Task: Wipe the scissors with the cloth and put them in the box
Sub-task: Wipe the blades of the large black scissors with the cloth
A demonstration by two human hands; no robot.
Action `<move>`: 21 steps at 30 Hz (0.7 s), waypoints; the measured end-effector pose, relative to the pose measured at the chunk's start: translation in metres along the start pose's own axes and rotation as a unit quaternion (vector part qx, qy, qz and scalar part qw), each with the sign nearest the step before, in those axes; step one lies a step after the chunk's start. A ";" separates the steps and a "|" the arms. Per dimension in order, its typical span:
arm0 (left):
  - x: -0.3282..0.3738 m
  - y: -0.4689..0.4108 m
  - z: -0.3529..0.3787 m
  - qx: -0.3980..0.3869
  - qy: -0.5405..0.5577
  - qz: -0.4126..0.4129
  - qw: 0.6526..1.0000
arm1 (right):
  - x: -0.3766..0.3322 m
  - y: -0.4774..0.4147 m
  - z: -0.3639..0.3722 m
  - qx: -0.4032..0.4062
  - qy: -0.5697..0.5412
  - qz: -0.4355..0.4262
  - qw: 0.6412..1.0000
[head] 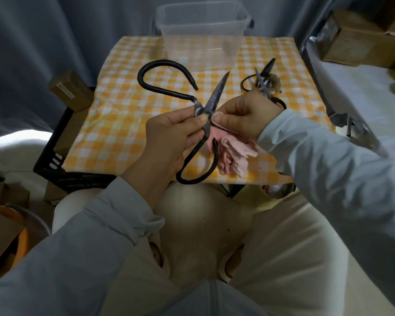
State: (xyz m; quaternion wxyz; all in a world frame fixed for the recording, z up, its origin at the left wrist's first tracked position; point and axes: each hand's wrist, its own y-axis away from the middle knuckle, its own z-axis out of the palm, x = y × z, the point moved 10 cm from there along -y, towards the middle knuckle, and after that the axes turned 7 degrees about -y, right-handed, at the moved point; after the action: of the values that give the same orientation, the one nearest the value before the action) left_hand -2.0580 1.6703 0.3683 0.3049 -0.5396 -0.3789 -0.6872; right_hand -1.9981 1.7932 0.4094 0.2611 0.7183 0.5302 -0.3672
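Pale trousers [283, 247] and 2 grey sleeves [100, 236] are recorded nearest the lens.

Item 1: large black scissors [214, 96], spread wide, held above the near part of the bench [123, 87], which is covered in yellow-and-white check. They are gripped at the pivot by the left hand [173, 133], fingers curled round the metal.

Item 2: pink cloth [233, 156], pinched in the right hand [246, 117] and pressed against the scissors just beside the pivot. The loose remainder hangs beside the lower handle loop.

Item 3: clear box [201, 23], set at the far edge of the bench. Nothing is seen inside it.

Item 4: smaller scissors [263, 85], laid on the bench beyond the right hand. Whether 1 pair or 2 cannot be told.

Status, as judged: wiping of the large pair is under way. Dull mottling is noted on the raised blade, so cleaning is taken as unfinished. No pair has yet been placed in the box, and the smaller scissors appear untouched.
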 end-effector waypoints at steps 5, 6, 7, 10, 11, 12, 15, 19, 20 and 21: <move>0.003 -0.002 -0.010 0.012 0.017 -0.006 1.000 | 0.014 0.004 -0.003 0.000 0.005 0.016 1.000; 0.003 -0.002 -0.012 0.014 0.019 -0.007 1.000 | 0.018 0.005 -0.004 -0.001 0.005 0.019 1.000; 0.002 -0.001 -0.013 0.013 0.021 -0.009 1.000 | 0.018 0.007 -0.005 -0.002 0.001 0.019 1.000; 0.002 -0.001 -0.016 0.016 0.027 -0.006 0.999 | 0.021 0.010 -0.007 0.007 -0.023 0.021 0.999; 0.002 -0.001 -0.016 0.016 0.029 -0.004 0.999 | 0.020 0.009 -0.006 0.011 -0.025 0.024 0.999; 0.001 0.000 -0.015 0.015 0.028 -0.003 0.999 | 0.018 0.008 -0.005 0.012 -0.026 0.026 0.999; 0.000 0.003 -0.009 0.009 0.029 -0.004 1.000 | 0.005 0.004 0.003 0.007 -0.025 0.004 1.000; 0.004 0.000 -0.015 0.019 0.029 -0.008 0.999 | 0.009 0.005 -0.002 0.019 -0.043 0.007 0.999; 0.004 0.000 -0.017 0.021 0.029 -0.010 0.999 | 0.011 0.006 -0.004 0.019 -0.049 0.009 0.999; 0.004 -0.001 -0.019 0.021 0.029 -0.012 0.999 | 0.012 0.008 -0.005 0.016 -0.054 0.009 0.998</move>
State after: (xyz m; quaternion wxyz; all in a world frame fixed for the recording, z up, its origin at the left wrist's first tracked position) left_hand -2.0691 1.6546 0.3693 0.3184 -0.5084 -0.3907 -0.6982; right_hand -1.9876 1.8013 0.4024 0.2809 0.7060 0.5031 -0.4119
